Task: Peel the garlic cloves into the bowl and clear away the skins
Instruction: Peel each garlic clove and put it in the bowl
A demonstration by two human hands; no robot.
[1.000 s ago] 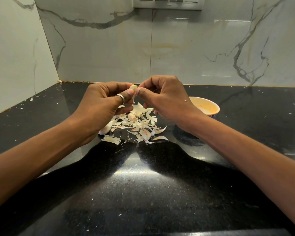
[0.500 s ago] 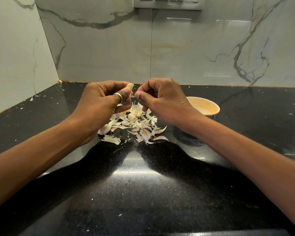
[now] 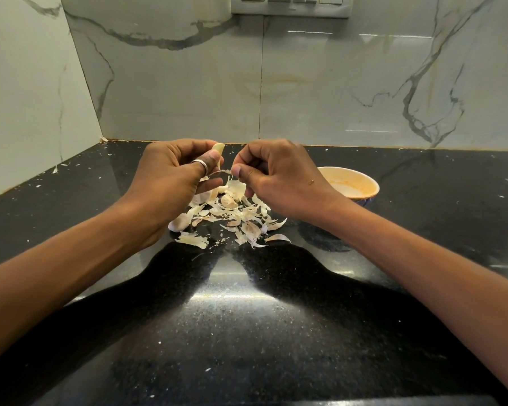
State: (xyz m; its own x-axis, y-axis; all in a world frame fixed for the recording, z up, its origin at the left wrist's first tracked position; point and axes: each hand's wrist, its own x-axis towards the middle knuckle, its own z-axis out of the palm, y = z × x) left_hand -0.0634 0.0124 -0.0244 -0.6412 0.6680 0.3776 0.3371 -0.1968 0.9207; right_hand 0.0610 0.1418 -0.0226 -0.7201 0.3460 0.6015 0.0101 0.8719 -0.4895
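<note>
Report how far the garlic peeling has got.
Done: several cloves look peeled, judging by the pile of skins. In hand: the left hand holds a garlic clove while the right hand pinches a strip of skin off it. Left: a few whole cloves seem to lie in the pile, the skins are uncleared, and the bowl shows no cloves in its visible part.

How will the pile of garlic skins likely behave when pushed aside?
The garlic skins look thin and curled, so probably very light and floppy. Flecks already lie scattered across the glossy counter, so a push would likely leave some behind.
</note>
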